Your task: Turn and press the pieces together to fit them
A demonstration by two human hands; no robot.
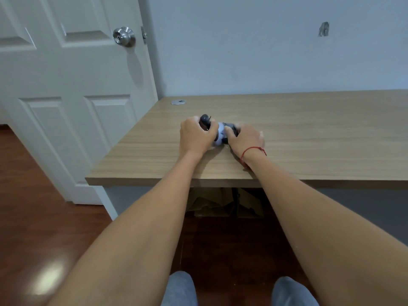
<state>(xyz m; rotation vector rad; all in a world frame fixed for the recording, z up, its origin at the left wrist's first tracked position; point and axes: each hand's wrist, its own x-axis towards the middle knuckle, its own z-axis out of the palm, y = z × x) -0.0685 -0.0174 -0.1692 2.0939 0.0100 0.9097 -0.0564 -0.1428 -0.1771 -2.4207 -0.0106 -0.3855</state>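
Sitting at the wooden desk (309, 138), the person is showing grey trouser knees (180, 288) nearest, above a dark red-brown floor (26, 206). Both bare forearms are stretching forward over the desk's front edge. The left hand (195, 136) is curling its fingers round the dark rounded end of a small dark-and-white object (219, 134), which is lying on the desktop near the front edge. The right hand (245, 139), a red string bracelet (251, 151) circling its wrist, is gripping the object's other end. Beneath the desk, cardboard (220, 202) is sitting in shadow. Farther back, a silver grommet (178, 102) is lying in the desktop, and a white door (72, 85) is standing beyond.
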